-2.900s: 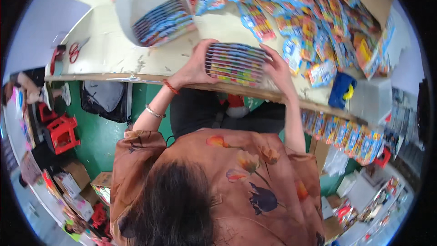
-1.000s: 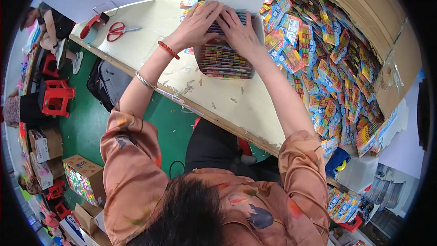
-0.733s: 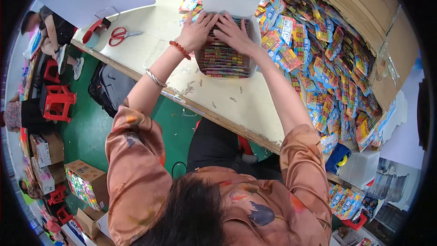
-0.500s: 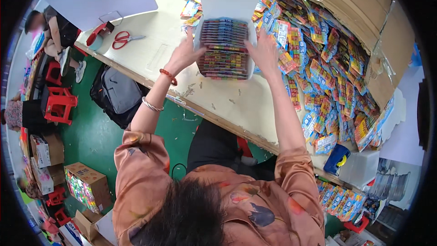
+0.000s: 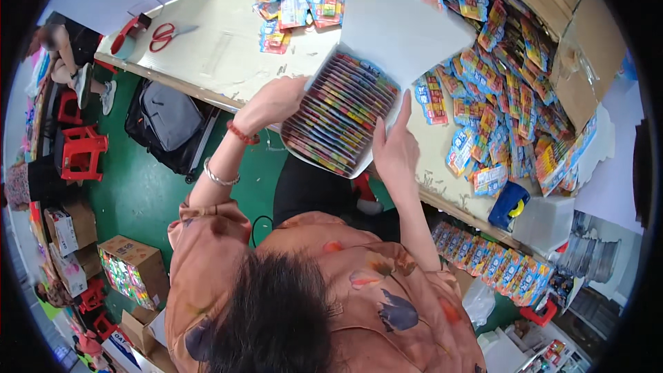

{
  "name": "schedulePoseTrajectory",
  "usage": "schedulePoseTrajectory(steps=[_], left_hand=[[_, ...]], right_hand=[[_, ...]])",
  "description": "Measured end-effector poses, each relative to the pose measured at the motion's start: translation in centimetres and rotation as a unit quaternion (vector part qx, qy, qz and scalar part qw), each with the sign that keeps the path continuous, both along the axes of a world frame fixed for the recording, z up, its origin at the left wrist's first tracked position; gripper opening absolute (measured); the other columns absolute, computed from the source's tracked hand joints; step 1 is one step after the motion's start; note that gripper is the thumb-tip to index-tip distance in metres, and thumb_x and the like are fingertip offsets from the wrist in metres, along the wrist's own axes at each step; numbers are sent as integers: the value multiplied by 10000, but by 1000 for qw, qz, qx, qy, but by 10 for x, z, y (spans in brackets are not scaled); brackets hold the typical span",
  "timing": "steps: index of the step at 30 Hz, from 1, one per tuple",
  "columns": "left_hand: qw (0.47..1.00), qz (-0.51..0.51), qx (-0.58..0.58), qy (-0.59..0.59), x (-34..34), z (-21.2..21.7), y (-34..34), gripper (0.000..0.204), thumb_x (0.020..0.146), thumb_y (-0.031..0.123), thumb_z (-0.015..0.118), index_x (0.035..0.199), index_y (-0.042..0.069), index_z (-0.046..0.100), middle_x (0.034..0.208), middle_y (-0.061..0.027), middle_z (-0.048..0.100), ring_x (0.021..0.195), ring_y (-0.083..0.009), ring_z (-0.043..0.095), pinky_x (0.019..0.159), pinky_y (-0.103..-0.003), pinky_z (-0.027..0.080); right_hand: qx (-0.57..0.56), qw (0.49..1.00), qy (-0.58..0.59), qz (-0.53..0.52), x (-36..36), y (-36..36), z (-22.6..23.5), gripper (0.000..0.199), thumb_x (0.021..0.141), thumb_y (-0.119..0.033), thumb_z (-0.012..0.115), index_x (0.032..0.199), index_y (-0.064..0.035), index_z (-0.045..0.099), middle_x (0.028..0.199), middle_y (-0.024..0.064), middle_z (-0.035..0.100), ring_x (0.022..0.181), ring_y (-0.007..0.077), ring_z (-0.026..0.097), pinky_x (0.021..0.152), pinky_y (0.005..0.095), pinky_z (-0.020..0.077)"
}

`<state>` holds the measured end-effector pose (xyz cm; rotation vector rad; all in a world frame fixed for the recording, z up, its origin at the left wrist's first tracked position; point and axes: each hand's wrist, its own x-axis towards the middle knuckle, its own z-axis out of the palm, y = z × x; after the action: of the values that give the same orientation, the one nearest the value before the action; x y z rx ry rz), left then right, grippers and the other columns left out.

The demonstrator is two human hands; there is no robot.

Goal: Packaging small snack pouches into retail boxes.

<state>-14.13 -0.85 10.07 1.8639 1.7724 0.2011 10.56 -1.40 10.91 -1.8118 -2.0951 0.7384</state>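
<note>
A white box [image 5: 319,164] with its lid [image 5: 400,24] standing open is turned at an angle over the near edge of the table. Rows of thin, colourful packets [image 5: 343,112] fill it, standing on edge. My left hand [image 5: 275,102] grips the box's left side, its fingertips hidden behind the wall. Against the right side lies my right hand [image 5: 397,157], thumb at the rim and index finger pointing up along the wall. Between them the two hands hold the box.
Loose packets [image 5: 304,3] lie beyond the box, and a large heap [image 5: 483,97] spills from a cardboard carton [image 5: 594,62] at right. Red-handled scissors [image 5: 166,36] and a tape dispenser [image 5: 126,41] sit at left. A blue tape dispenser [image 5: 507,206] stands at the right edge.
The box has come toward me and turned clockwise, its near end now past the table edge. My left hand has closed on its side. More loose packets show behind it.
</note>
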Motion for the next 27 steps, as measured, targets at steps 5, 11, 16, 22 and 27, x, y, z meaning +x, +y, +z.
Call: schedulePoseTrajectory(steps=[5,11,16,22,27], left_hand=[[961,171,65,-208,8,1,-39,460,929,178,535,1334,-22,450,877,-205,659,744,-244,632,722,-343,502],[894,278,183,-299,35,-28,-68,399,926,97,549,1319,47,506,832,-166,641,757,-61,511,720,-253,475],[883,306,252,-250,52,-33,-74,466,930,34,518,1387,74,438,1131,-158,662,852,-101,567,800,-228,456],[907,260,251,-215,49,-38,-74,553,867,-106,439,1390,72,423,1203,-227,586,1076,-277,591,904,-316,454],[935,163,261,-178,44,-32,-78,642,769,-169,419,1373,46,418,1373,-198,459,1224,-354,488,985,-371,447]], right_hand=[[244,950,6,195,-5,23,6,178,797,-156,674,917,-45,605,854,111,584,837,288,597,758,403,482],[211,912,-99,337,-29,47,-17,71,744,6,588,812,-15,586,827,150,621,813,296,643,686,389,535],[57,912,-106,393,-34,70,3,60,761,10,574,819,-5,566,763,164,611,784,340,645,667,424,530],[259,833,102,478,-77,129,2,154,788,-115,657,915,-40,614,968,98,600,955,305,610,734,424,519],[359,694,-93,617,-90,157,-15,54,767,-100,558,798,-55,551,838,59,580,776,207,580,687,307,505]])
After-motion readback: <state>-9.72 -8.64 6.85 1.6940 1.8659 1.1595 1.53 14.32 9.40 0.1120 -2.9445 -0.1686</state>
